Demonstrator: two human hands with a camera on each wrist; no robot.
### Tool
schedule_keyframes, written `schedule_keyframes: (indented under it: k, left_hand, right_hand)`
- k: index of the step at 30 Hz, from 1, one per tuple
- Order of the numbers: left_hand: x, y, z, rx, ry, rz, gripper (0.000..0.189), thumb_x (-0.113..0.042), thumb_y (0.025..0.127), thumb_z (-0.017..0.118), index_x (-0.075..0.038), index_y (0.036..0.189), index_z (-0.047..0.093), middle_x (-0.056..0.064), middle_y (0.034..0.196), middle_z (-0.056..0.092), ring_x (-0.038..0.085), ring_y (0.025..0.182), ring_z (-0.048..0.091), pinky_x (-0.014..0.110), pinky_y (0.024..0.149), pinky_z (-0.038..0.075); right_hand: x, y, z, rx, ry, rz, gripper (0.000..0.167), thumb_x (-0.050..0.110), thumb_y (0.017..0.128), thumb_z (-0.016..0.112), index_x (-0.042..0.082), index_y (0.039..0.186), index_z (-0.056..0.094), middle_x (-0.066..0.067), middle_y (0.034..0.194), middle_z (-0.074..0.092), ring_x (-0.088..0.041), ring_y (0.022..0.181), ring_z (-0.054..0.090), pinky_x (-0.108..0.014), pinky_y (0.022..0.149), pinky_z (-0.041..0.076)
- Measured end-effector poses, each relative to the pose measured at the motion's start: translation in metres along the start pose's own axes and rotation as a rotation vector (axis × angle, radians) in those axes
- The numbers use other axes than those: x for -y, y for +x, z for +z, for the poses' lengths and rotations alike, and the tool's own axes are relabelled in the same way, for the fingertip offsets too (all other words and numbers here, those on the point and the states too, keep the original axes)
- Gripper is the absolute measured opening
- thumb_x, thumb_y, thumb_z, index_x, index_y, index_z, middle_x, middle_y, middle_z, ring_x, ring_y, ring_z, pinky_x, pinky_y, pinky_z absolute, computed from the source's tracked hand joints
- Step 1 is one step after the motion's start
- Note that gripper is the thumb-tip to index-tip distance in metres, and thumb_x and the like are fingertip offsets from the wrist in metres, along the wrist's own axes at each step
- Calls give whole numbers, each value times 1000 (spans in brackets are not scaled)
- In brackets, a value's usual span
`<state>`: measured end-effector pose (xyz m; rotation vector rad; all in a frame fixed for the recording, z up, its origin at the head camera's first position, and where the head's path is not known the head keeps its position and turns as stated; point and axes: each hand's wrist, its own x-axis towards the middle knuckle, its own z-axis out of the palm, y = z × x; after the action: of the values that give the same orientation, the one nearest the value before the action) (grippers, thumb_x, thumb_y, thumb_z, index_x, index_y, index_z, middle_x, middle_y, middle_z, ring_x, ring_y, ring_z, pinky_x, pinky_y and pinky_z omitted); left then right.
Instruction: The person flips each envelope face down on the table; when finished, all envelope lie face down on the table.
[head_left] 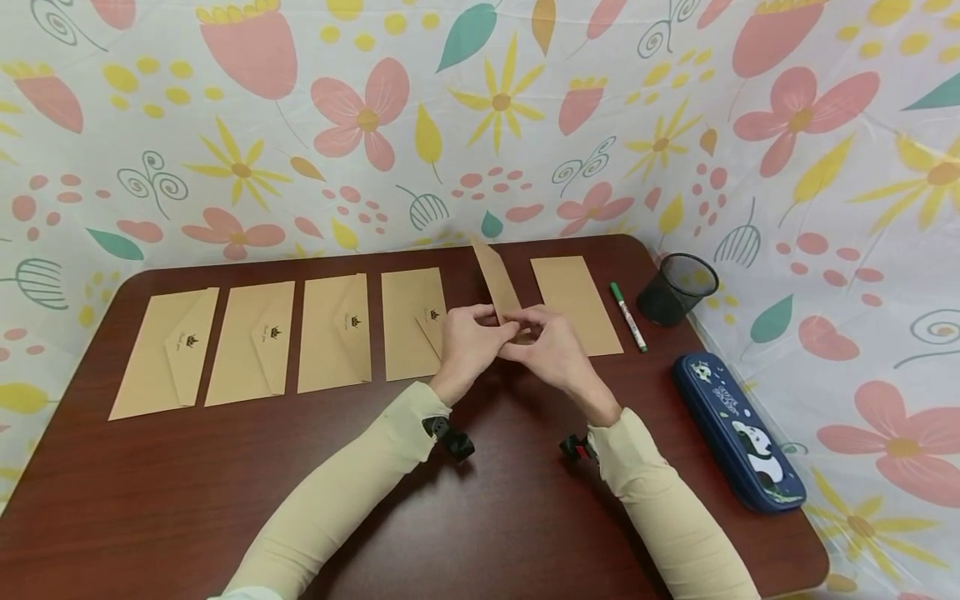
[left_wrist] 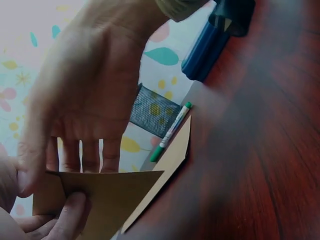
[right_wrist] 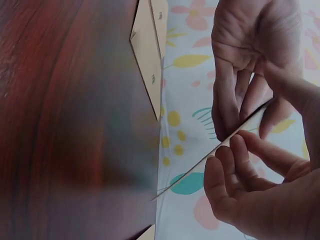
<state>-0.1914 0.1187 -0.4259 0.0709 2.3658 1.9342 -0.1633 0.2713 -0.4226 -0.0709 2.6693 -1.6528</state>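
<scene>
Both hands hold a brown kraft envelope [head_left: 497,279] up on its edge above the table, between two others. My left hand [head_left: 471,342] pinches its near end, thumb against the paper. From the other side my right hand [head_left: 555,346] grips the same end with thumb and fingers. The left wrist view shows the held envelope [left_wrist: 117,192] with a fold line close to the right thumb; in the right wrist view it appears almost edge-on. Just left lies an envelope with a crown print [head_left: 401,292], partly covered by my left hand. A plain envelope [head_left: 581,300] lies to the right.
Further left, three crown-printed envelopes [head_left: 165,337], [head_left: 240,358], [head_left: 322,333] lie in a row. To the right are a green-capped marker [head_left: 628,317], a black mesh pen holder [head_left: 667,296] and a navy panda pencil case [head_left: 738,433]. A flowered curtain [head_left: 465,125] borders the table's back and right.
</scene>
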Motion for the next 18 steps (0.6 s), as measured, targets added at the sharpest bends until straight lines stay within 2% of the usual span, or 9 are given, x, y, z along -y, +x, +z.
schedule_keyframes:
  k: [4,6,11,18]
  left_hand:
    - [2,2,-1,-18,-26,-78,37,-10,86,86,0,121,82,16,108,85,22,91,80,21,65,57]
    - [3,4,0,-29,-34,-106,36,-8,85,84,0,121,82,17,109,84,23,94,80,21,67,57]
    - [7,7,0,-54,-64,-162,34,-1,85,79,-1,118,82,17,110,84,22,95,78,22,70,57]
    - [12,8,1,-77,-112,-188,32,1,84,77,-1,115,82,19,108,84,14,81,74,21,69,57]
  right_hand:
    - [-3,1,0,42,-19,3,59,11,88,89,-2,142,69,-21,138,65,-40,126,71,-48,109,59]
    - [-5,1,-1,50,-30,18,57,14,91,88,1,143,69,-19,140,65,-40,130,68,-54,112,56]
    - [-14,5,-3,34,-56,49,50,19,97,83,3,143,70,-18,142,65,-38,131,66,-52,112,54]
    - [-31,12,-5,-78,-87,85,48,14,98,82,-1,142,69,-22,139,68,-40,126,67,-48,109,54]
